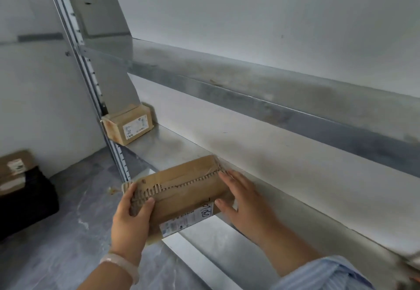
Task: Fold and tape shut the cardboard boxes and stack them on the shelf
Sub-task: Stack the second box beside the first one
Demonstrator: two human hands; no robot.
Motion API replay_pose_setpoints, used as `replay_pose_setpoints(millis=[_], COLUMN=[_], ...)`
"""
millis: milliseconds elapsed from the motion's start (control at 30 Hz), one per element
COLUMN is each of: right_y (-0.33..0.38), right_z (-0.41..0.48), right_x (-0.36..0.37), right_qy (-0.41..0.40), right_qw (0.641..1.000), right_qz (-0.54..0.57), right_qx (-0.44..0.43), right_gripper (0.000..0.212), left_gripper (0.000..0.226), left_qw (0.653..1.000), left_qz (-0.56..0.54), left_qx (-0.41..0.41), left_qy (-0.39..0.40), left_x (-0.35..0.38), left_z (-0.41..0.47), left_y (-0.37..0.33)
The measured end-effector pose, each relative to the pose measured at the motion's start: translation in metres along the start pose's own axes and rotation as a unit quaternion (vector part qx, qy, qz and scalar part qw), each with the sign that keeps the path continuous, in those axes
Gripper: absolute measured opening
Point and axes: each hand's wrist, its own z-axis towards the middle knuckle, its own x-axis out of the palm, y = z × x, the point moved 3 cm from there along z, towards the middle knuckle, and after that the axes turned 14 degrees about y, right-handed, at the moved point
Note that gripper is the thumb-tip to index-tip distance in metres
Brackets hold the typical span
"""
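- My left hand (131,214) grips the left end of the cardboard box (184,189), thumb on top.
- My right hand (245,199) lies with straight fingers on its right end.
- The box sits on the metal shelf (172,144), partly over the front edge.
- A second box (128,124) stands at the shelf's far left end.

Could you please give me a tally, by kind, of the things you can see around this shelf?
Cardboard boxes: 3 (held box, far box, box at lower left)
Hands: 2 (left hand, right hand)
Shelf levels: 2 (lower shelf, upper shelf)
Black object: 1
Total: 8
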Motion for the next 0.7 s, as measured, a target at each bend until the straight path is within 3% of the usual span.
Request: replay_pose_setpoints(millis=[200, 467, 700], right_y=[0.053, 0.069, 0.066], right_z=[0.089, 0.183, 0.264], right_x=[0.034, 0.055, 0.065], right_qy=[-0.011, 0.011, 0.050], right_qw=[1.000, 0.997, 0.997], right_qz=[-0.021, -0.068, -0.054], right_qx=[0.005, 0.015, 0.024], right_gripper=[0.072, 0.065, 0.067], left_gripper=[0.053, 0.051, 0.055], left_qw=[1.000, 0.995, 0.997], left_qz=[0.008, 0.006, 0.019], left_qx=[-0.023, -0.097, -0.066], left_qy=[0.010, 0.013, -0.045], left_x=[-0.061, -0.062, -0.057], left_z=[0.093, 0.194, 0.272], left_y=[0.008, 0.033, 0.025])
